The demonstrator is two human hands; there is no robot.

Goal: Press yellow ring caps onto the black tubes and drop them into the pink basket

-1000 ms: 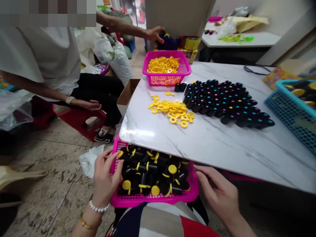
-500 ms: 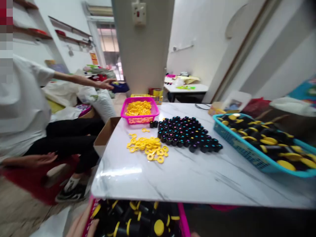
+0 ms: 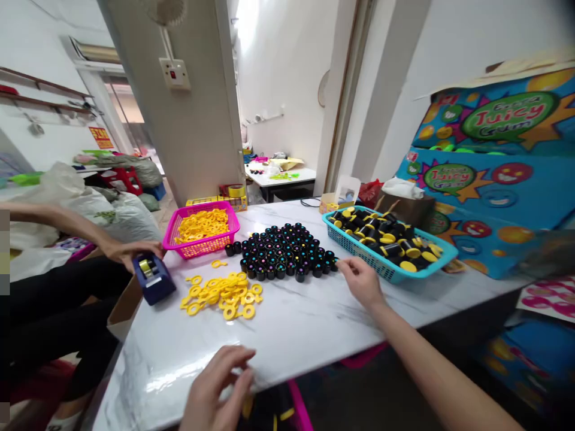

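Observation:
Over the table's front edge hovers my left hand [image 3: 221, 389], empty, its fingers loosely bent and apart. Partly hidden below it is a pink basket [image 3: 300, 407] of black cylinders with yellow ends. My right hand [image 3: 363, 282] reaches to the right end of a block of small black cylinders [image 3: 283, 251] standing upright with coloured centres. Its thumb and forefinger are pinched at the outermost cylinder there. Left of the block lies a loose pile of yellow ring-shaped pieces [image 3: 222, 293].
A pink basket [image 3: 202, 244] of yellow rings stands at the back left. At the right is a blue basket [image 3: 390, 269] of black-and-yellow pieces, before printed gum boxes [image 3: 494, 179]. Another person's hand [image 3: 135, 251] holds a blue tape dispenser [image 3: 153, 281] at the left edge.
The view has swung right. My right hand has come up to the black cylinders, and my left hand has risen off the lower pink basket. The other person's tape dispenser is now at the table.

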